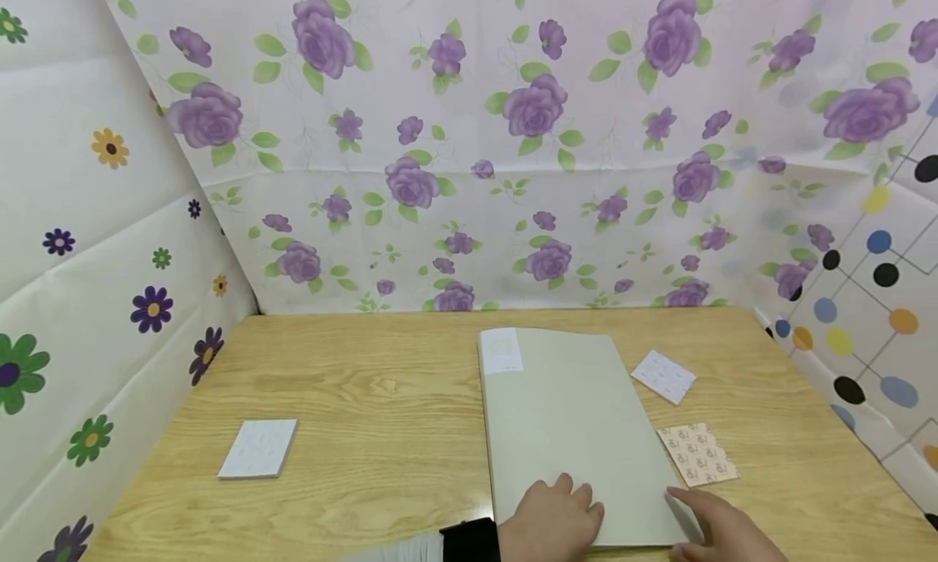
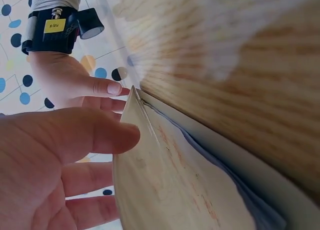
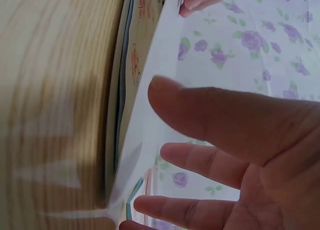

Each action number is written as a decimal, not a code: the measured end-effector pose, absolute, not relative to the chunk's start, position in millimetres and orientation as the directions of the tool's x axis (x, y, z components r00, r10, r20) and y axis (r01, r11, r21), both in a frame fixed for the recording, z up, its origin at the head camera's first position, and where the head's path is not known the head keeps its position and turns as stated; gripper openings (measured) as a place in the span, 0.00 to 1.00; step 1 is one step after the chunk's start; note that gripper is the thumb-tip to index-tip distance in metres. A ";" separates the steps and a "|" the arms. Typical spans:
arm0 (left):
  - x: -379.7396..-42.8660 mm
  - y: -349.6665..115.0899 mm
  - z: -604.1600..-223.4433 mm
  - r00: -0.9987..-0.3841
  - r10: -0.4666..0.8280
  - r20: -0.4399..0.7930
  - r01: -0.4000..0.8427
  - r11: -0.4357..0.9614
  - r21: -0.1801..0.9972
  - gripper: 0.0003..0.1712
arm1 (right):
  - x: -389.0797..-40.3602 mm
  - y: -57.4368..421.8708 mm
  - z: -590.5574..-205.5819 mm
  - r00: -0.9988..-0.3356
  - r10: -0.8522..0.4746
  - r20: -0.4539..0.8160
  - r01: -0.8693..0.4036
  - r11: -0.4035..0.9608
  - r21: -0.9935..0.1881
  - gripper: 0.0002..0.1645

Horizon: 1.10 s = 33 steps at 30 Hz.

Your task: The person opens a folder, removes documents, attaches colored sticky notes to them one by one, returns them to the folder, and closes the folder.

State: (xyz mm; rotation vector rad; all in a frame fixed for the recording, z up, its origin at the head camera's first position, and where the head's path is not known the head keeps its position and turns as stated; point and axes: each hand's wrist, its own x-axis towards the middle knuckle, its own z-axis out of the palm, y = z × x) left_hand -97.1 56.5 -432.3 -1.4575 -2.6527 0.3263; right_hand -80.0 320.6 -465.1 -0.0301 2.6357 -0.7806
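The left hand (image 1: 551,520) lay palm down on the lower part of the folder (image 1: 572,432), its fingers over the top face. In the left wrist view its thumb overlapped the folder's near edge and its fingers ran straight behind that edge; whether it pinched the cover or merely rested there, I could not tell.

The right hand (image 1: 725,529) was at the folder's lower right corner, relaxed and ungrasping, with fingers straight and thumb well apart from them. Its thumb overlapped the cover's edge in the right wrist view, though contact was unclear.

The left arm came in from the bottom edge, in a pale sleeve (image 1: 399,550) and a black strap (image 1: 471,542). Another strap with a yellow tag (image 2: 55,25) circled the right wrist.

The folder lay flat right of centre on the table (image 1: 381,399), a white label (image 1: 501,350) at its far left corner. Between its covers showed a red-printed sheet (image 2: 185,165) and a blue layer (image 2: 200,150).

A tan card (image 1: 699,454) and a white card (image 1: 663,376) lay right of it; a white pad (image 1: 258,450) lay well to the left.
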 end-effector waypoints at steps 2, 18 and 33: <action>-96.5 56.4 -431.1 -0.536 0.844 -0.015 0.822 0.519 -0.234 0.12 | -80.4 319.3 -463.6 -0.928 -0.105 -0.357 0.102 0.851 -0.515 0.40; -80.6 43.6 -424.2 -0.576 0.806 0.136 0.782 0.591 -0.196 0.13 | -80.9 341.5 -459.8 -0.950 -0.112 -0.293 0.050 0.867 -0.495 0.45; -76.9 29.0 -429.8 -0.607 0.734 0.304 0.764 0.645 -0.034 0.15 | -78.2 332.8 -463.7 -0.950 -0.130 -0.284 0.077 0.785 -0.615 0.43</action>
